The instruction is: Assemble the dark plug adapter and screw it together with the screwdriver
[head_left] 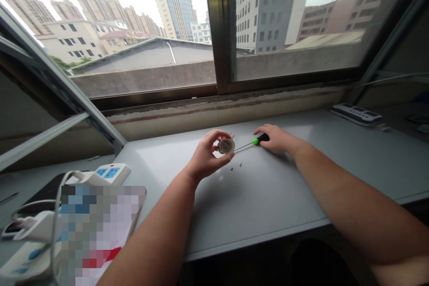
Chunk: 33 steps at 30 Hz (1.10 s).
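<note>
A small round beige socket with a hollow front (pixel 227 145) is held between the thumb and fingers of my left hand (pixel 210 154), above the grey table (pixel 254 205). My right hand (pixel 275 138) is closed on the black and green handle of a screwdriver (pixel 262 139). Its thin shaft points left, and the tip is near the socket's lower right edge; whether they touch is unclear. Two small screws, one (pixel 240 164) a little right of the other (pixel 231 169), lie on the table below the socket.
White power strips (pixel 112 173) with cables and a partly blurred flat item (pixel 100 232) lie at the left. Another power strip (pixel 357 114) rests at the back right. A metal frame (pixel 100 123) slants along the left, and a window stands behind the table.
</note>
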Each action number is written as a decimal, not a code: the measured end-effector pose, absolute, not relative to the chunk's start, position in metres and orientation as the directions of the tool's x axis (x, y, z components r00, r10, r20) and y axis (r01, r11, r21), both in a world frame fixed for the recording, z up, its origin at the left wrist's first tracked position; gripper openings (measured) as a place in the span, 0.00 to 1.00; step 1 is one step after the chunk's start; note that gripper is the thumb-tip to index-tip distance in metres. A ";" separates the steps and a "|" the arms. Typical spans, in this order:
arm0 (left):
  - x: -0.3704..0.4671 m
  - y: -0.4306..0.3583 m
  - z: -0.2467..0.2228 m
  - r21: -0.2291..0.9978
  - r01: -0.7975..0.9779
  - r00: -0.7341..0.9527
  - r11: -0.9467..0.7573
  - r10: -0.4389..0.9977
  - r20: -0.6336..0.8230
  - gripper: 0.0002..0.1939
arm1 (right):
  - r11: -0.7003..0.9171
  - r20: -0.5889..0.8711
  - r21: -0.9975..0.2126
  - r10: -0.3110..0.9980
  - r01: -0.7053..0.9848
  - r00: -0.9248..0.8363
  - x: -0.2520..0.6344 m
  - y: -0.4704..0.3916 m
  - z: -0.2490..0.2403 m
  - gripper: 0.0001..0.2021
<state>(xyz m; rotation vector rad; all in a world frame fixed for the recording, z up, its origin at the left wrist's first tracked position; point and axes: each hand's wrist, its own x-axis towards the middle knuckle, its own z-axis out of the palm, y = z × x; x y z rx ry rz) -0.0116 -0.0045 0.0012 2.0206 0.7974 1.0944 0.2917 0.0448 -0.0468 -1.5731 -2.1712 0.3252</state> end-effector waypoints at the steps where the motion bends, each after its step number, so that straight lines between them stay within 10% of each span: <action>1: -0.014 -0.003 0.002 0.789 0.212 0.470 -0.576 0.768 0.435 0.20 | 0.340 0.197 -0.455 0.940 0.823 -0.279 0.294 0.047 -0.049 0.17; 14: -0.052 0.026 -0.005 0.734 0.494 0.362 -0.466 0.878 0.314 0.18 | 0.281 0.174 -0.870 0.943 0.404 -0.282 0.318 0.037 -0.019 0.21; 33: -0.042 0.024 -0.008 0.727 0.451 0.491 -0.519 0.824 0.284 0.18 | 0.381 0.192 -0.815 0.888 0.436 -0.418 0.278 0.019 -0.010 0.16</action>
